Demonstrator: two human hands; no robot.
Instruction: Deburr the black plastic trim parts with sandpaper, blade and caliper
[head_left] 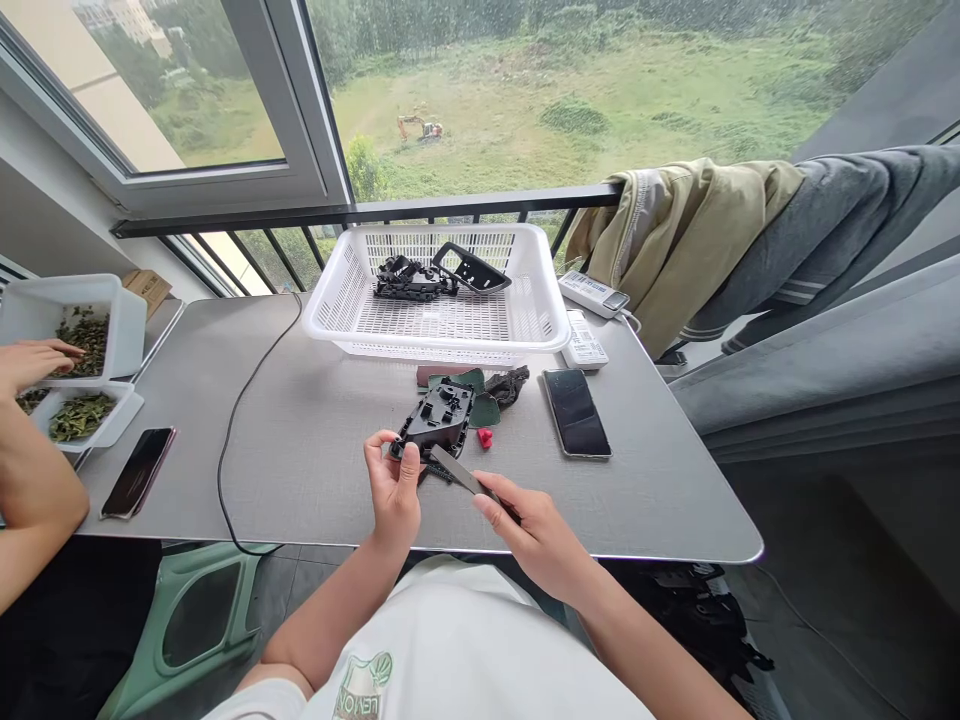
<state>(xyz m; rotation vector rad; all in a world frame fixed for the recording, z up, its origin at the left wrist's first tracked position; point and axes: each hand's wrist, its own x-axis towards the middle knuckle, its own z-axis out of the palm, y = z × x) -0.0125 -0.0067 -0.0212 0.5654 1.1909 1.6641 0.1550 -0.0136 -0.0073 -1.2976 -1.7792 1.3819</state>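
My left hand (395, 490) is closed on the near left corner of a black plastic housing (439, 418), thumb in front and fingers behind. In my right hand (532, 525) is a flat, dark grey strip-like tool (459, 470), gripped between thumb and fingers. Its tip is at the housing's near edge; whether it touches cannot be made out. Behind and beside the housing lie green cloth-like pieces (487, 411) and a crumpled black piece (508, 386). A small red object (484, 438) sits just right of the housing.
A white basket (439, 345) holding black plastic parts (472, 270) stands at the table's back. One phone (576, 413) lies right, another (139, 472) left, beside a black cable (229, 430). At far left, another person's hand (37, 365) reaches into a white tub (127, 330) of dried leaves.
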